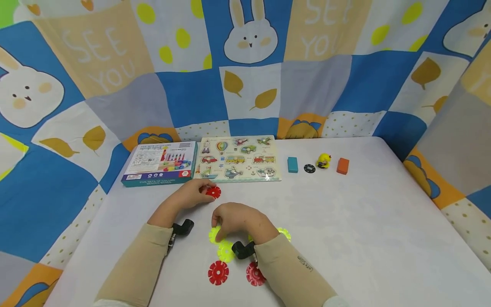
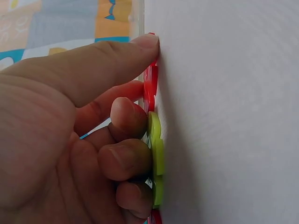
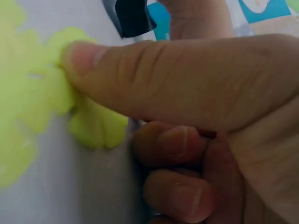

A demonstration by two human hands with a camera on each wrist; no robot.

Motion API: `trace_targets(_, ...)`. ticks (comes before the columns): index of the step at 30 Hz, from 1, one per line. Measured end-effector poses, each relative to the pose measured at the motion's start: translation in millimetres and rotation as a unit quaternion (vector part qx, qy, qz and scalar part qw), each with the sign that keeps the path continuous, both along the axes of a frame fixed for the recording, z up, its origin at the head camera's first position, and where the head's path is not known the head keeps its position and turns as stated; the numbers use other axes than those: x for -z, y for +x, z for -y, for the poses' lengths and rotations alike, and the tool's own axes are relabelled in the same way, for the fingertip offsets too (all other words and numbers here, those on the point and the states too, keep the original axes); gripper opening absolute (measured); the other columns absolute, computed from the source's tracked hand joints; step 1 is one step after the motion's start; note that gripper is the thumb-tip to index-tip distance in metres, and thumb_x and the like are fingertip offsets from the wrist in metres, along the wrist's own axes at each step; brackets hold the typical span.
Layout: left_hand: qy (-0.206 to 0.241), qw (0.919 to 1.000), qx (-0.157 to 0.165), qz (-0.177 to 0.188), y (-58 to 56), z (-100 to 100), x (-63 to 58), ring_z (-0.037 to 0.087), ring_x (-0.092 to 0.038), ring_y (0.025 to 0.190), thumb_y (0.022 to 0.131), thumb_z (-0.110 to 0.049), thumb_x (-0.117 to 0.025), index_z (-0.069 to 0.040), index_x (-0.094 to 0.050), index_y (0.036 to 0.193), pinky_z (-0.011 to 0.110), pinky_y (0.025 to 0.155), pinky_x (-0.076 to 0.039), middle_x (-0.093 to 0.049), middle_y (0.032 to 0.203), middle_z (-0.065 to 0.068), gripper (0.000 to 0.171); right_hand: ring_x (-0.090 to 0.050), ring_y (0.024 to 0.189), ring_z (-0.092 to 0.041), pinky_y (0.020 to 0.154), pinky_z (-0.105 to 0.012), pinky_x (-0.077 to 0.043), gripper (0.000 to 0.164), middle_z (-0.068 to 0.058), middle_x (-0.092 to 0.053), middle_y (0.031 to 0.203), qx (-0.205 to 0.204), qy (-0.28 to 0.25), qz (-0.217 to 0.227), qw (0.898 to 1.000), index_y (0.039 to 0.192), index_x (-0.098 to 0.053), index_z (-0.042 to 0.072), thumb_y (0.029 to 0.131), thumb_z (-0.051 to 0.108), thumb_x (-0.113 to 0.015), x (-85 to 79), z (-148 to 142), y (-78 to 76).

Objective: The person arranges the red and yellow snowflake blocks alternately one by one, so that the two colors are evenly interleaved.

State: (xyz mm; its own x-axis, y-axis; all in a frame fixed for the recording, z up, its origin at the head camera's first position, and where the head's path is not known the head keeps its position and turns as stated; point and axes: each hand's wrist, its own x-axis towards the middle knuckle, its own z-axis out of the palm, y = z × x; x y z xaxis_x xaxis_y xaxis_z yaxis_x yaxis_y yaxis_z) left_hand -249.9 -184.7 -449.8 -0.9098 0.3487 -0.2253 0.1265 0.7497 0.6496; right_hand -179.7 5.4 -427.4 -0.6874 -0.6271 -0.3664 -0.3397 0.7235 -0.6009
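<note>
My left hand [image 1: 189,194] pinches a red notched plastic disc [image 1: 214,192] by its edges, close to the wooden puzzle board. In the left wrist view, the thumb and index finger frame that red disc [image 2: 150,86], while a yellow-green disc [image 2: 158,154] shows past the curled fingers. Nearer me, my right hand [image 1: 238,217] holds a yellow notched disc [image 1: 213,235] between thumb and index finger. The right wrist view has the thumb pressed on this yellow disc [image 3: 98,126]. A second yellow disc [image 1: 225,252] adjoins it, and another yellow disc [image 1: 284,233] is partly hidden behind the right wrist.
Two red discs [image 1: 218,273] lie at the front, one partly covered by the right sleeve. Along the back are a boxed bead set [image 1: 159,162], the picture puzzle board [image 1: 238,158], a teal block [image 1: 293,165], a black chip [image 1: 309,169], a yellow duck [image 1: 323,160] and an orange block [image 1: 343,166].
</note>
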Motion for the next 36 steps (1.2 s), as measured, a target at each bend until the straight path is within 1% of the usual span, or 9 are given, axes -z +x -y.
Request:
trace_targets(7,-0.007,1.0000,-0.006,-0.003,0.9,-1.6,0.3,0.020,-0.047,0.076,0.078,-0.030,-0.077,-0.023,-0.064,0.119,0.031,0.063,-0.038,-0.048,0.076,0.006,0.044,-0.051,0.061,-0.013,0.057,-0.027,-0.043,0.014,0.001,-0.058,0.069,-0.017,-0.066,0.073,0.995,0.075,-0.065,0.017,0.076,0.020,-0.079,-6.3,-2.9,4.0)
trace_targets(12,-0.009,0.9999,-0.002,-0.009,1.8,0.3,0.6,0.020,-0.045,0.072,0.079,-0.029,-0.076,-0.022,-0.064,0.118,0.031,0.061,-0.036,-0.048,0.075,0.005,0.041,-0.056,0.052,-0.024,0.055,-0.029,-0.047,0.012,-0.006,-0.059,0.065,-0.004,-0.154,0.138,0.978,0.083,-0.066,0.014,0.079,0.017,-0.076,-12.6,-13.1,-4.1)
trace_targets(14,-0.011,0.9999,-0.001,-0.008,1.5,1.1,0.6,0.020,-0.046,0.072,0.079,-0.032,-0.076,-0.021,-0.064,0.117,0.031,0.060,-0.037,-0.048,0.075,0.006,0.042,-0.061,0.057,-0.028,0.058,-0.032,-0.051,0.015,-0.008,-0.061,0.070,0.016,-0.197,0.148,0.969,0.094,-0.067,0.015,0.081,0.017,-0.074,-15.6,-20.4,-10.5)
trace_targets(17,-0.014,0.9998,0.002,-0.011,1.1,0.6,0.5,0.020,-0.047,0.074,0.078,-0.035,-0.077,-0.021,-0.064,0.118,0.031,0.061,-0.037,-0.049,0.076,0.006,0.044,-0.065,0.065,-0.028,0.064,-0.035,-0.054,0.027,-0.010,-0.062,0.082,0.056,-0.252,0.134,0.957,0.111,-0.066,0.018,0.085,0.016,-0.071,-19.4,-35.3,-21.4)
trace_targets(22,-0.009,0.9999,-0.004,-0.002,0.6,-1.6,0.7,0.020,-0.048,0.076,0.077,-0.033,-0.078,-0.022,-0.063,0.118,0.032,0.063,-0.039,-0.050,0.077,0.006,0.045,-0.067,0.077,-0.023,0.072,-0.036,-0.054,0.041,-0.014,-0.052,0.102,0.156,-0.307,0.095,0.934,0.125,-0.062,0.021,0.086,0.009,-0.068,-23.5,-61.6,-35.8)
trace_targets(24,-0.004,0.9999,-0.009,0.007,0.7,-1.7,1.0,0.020,-0.048,0.076,0.077,-0.031,-0.078,-0.022,-0.063,0.118,0.031,0.063,-0.039,-0.050,0.077,0.006,0.045,-0.067,0.079,-0.021,0.074,-0.035,-0.054,0.044,-0.013,-0.050,0.106,0.199,-0.298,0.072,0.931,0.126,-0.061,0.023,0.085,0.010,-0.070,-22.1,-69.6,-40.5)
trace_targets(29,0.003,0.9999,-0.008,0.008,0.4,-1.9,0.9,0.020,-0.049,0.074,0.077,-0.028,-0.078,-0.022,-0.063,0.117,0.031,0.062,-0.039,-0.050,0.076,0.006,0.043,-0.062,0.076,-0.018,0.067,-0.033,-0.051,0.048,-0.009,-0.056,0.095,0.271,-0.215,-0.004,0.938,0.130,-0.059,0.019,0.083,0.017,-0.073,-7.1,-82.7,-51.8)
trace_targets(32,0.004,1.0000,-0.005,0.003,-0.1,-1.7,1.0,0.020,-0.049,0.074,0.077,-0.027,-0.078,-0.022,-0.063,0.116,0.031,0.062,-0.039,-0.050,0.076,0.006,0.042,-0.055,0.075,-0.019,0.063,-0.032,-0.045,0.049,-0.006,-0.056,0.089,0.283,-0.169,-0.034,0.944,0.130,-0.059,0.015,0.083,0.019,-0.073,6.6,-81.5,-56.9)
trace_targets(36,0.000,1.0000,-0.001,0.000,-0.7,-1.5,1.4,0.021,-0.049,0.074,0.078,-0.028,-0.078,-0.023,-0.064,0.118,0.032,0.062,-0.039,-0.049,0.075,0.006,0.043,-0.050,0.079,-0.017,0.067,-0.030,-0.042,0.049,0.000,-0.056,0.088,0.275,-0.111,-0.081,0.952,0.128,-0.061,0.018,0.082,0.024,-0.074,19.3,-68.0,-57.5)
